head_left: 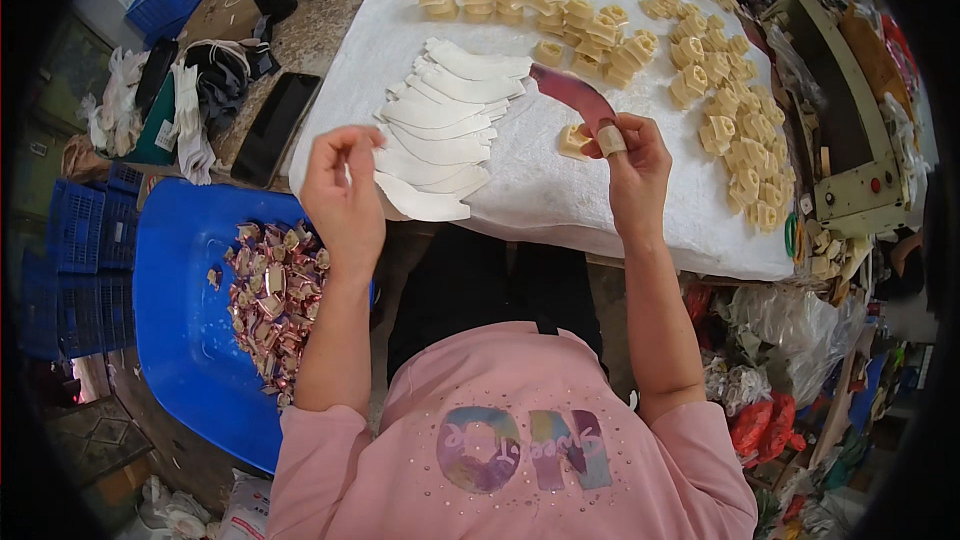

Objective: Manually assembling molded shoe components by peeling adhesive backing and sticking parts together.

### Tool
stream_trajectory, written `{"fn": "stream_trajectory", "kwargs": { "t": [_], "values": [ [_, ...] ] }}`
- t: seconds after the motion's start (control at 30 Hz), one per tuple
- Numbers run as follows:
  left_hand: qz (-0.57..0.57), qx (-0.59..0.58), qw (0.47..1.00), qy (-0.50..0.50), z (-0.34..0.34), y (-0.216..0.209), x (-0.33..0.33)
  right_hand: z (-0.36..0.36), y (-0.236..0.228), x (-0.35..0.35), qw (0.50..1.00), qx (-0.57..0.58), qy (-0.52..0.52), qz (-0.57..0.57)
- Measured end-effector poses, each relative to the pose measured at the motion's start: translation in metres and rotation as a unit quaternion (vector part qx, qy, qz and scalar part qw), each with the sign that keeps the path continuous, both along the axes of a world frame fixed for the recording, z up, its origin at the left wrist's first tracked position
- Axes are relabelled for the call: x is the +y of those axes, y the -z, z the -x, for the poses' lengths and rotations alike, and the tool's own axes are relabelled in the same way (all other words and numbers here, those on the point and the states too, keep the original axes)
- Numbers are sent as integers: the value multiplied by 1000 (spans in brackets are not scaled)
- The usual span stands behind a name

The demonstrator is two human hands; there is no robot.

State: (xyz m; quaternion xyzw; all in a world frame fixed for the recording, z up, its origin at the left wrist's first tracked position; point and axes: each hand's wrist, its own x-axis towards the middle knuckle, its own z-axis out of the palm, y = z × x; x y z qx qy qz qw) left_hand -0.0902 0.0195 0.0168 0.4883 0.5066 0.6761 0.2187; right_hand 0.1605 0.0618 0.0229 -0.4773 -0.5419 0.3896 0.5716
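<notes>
My right hand [637,165] pinches one end of a curved, shiny dark-pink strip [573,90], held over the white-covered table. A beige band [611,139] shows at its thumb; I cannot tell whether it is a finger wrap. Just left of those fingers lies a single cream-coloured moulded piece [574,143]. My left hand [343,195] hovers at the left edge of a fanned stack of curved white strips [435,125]. Its fingers are loosely bent and apart, with nothing visible in them.
Many cream pieces [600,35] stand in rows across the white cloth [560,200], with more [745,130] to the right. A blue tub [185,290] at lower left contains shiny pink-and-beige pieces [275,290]. A dark phone [277,130] lies left; a green-grey machine [850,140] stands right.
</notes>
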Motion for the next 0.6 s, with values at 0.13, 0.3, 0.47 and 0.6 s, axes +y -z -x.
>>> {"fn": "stream_trajectory", "kwargs": {
  "t": [0.13,0.3,0.47,0.6],
  "values": [
    [137,110,960,217,-28,-10,-26,-3,-1,-22,958,-243,23,-148],
    [238,-328,817,410,-66,8,-31,8,-11,-48,870,-387,-146,-268],
    [229,-387,829,334,-75,13,-27,-21,3,-36,952,-239,-145,-124],
    [220,-402,829,320,-76,18,-26,-39,29,-4,922,-364,-35,-125]
  ]
}}
